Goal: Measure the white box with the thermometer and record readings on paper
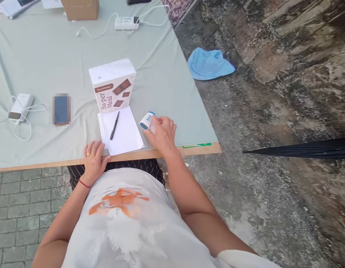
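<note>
My right hand is closed around a small white and blue handheld device, with blue buttons on top and a dark end facing the notepad. Its grip is partly hidden by my fingers. Fingers spread, my left hand rests on the table's near edge, beside the notepad's lower left corner. Between my hands lies the white notepad, bearing a black pen placed diagonally. Handwriting runs down the page's left side. Just behind it stands an upright white box printed "Super Meal" with brown bars.
Left of the box lie a blurred phone and a white power bank with a cable. Farther back are another power bank and a cardboard box. A blue cap and a folded black umbrella show at right.
</note>
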Tool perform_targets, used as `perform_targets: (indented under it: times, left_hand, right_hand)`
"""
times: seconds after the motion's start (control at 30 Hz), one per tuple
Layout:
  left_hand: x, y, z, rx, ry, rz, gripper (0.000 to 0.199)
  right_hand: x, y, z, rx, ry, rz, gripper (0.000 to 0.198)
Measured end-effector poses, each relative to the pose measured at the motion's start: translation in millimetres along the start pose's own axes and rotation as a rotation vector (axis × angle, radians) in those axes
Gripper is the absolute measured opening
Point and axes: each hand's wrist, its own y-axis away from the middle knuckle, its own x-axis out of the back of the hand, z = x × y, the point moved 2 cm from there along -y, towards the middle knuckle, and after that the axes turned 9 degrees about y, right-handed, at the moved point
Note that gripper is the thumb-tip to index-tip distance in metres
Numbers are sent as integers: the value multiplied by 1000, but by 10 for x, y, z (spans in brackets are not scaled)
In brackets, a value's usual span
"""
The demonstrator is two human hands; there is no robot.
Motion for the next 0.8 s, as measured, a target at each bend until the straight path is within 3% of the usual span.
perform_targets:
  times: [0.07,0.13,0.23,0.4,0.53,0.7,0.8]
  left_hand:
    - [-26,-22,22,-4,20,-4,43]
    - [-21,-58,23,0,56,-10,43]
    - [27,-81,3,23,83,-29,43]
    - [97,-7,-36,60,42,-67,45]
    - [88,-84,-42,71,97,-111,49]
    - [-6,-441,-49,-34,116,-213,47]
    - [-104,-597,-45,-73,71,-306,45]
  right_hand:
    - [1,-68,-304,169,-41,11,39]
    - [-63,-189,-625,333,-60,-62,36]
    - [-227,-449,-924,434,-61,-128,42]
    - [-410,-669,-786,535,-46,-196,30]
    - [-216,-448,-464,449,-160,-113,17]
    - [123,112,-402,154,-727,256,31]
    - [94,410,-553,180,-811,206,32]
